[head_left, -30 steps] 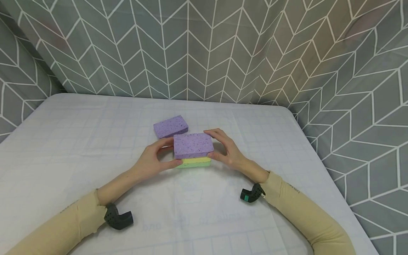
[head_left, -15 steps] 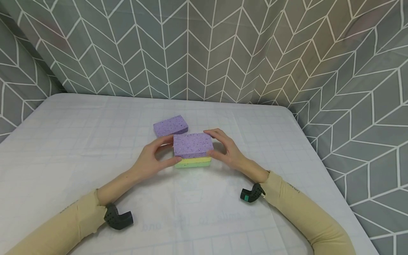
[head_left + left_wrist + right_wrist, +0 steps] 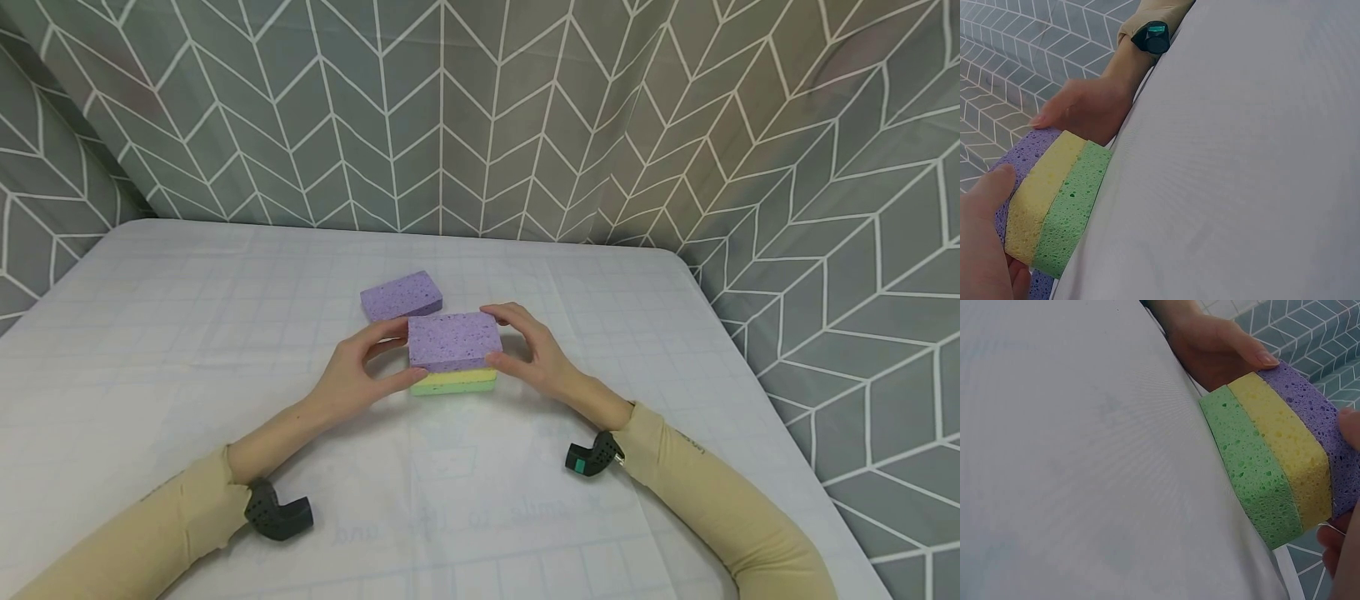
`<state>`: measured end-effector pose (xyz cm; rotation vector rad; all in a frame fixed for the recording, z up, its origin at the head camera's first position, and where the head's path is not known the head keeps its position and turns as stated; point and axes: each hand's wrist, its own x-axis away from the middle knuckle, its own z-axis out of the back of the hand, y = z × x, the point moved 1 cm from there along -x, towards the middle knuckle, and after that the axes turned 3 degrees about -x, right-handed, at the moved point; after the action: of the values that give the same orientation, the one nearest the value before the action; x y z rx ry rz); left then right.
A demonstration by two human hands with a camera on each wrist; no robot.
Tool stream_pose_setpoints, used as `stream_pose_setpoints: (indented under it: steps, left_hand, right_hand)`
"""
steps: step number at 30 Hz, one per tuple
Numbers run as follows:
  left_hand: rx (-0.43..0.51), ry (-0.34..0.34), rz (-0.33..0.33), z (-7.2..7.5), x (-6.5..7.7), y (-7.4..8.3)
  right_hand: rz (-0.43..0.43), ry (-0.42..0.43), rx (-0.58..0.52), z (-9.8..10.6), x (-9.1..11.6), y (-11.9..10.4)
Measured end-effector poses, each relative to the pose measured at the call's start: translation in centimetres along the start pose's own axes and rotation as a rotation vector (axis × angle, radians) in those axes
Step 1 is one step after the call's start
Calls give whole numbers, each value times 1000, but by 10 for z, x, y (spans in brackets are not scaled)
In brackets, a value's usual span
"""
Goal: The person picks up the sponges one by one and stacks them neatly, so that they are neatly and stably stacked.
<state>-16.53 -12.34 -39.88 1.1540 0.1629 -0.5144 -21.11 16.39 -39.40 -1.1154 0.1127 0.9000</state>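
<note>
Three sponges are stacked in the middle of the table: a green sponge at the bottom, a yellow sponge on it, and a speckled purple sponge on top. My left hand grips the purple sponge's left end, thumb at the front edge and fingers at the back. At its right end, my right hand pinches it the same way. Both wrist views show the layers lined up closely, with the green sponge on the tabletop. Behind the stack lies a second purple sponge, partly hidden by my left hand.
A white cloth with faint printed lines covers the table. Grey curtains with a white chevron pattern hang behind it and along the sides. Black wrist cameras stick out from both tan sleeves.
My left thumb has shifted slightly up and left, onto the top purple sponge's lower front edge, uncovering more of the yellow sponge. The right hand has hardly moved.
</note>
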Motion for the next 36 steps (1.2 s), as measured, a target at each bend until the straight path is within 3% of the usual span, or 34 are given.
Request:
stream_pose_setpoints:
  steps: [17,25,36]
  left_hand:
    - [-20,8,-35,-1,0,0]
    - [-28,14,-36,0,0,1]
    - [5,49,-71,0,1,-1]
  right_hand:
    - [-38,-1,5,0,-1,-6]
    - [-54,-3,4,0,-6,-38]
    - [-34,8,22,-1,0,-3]
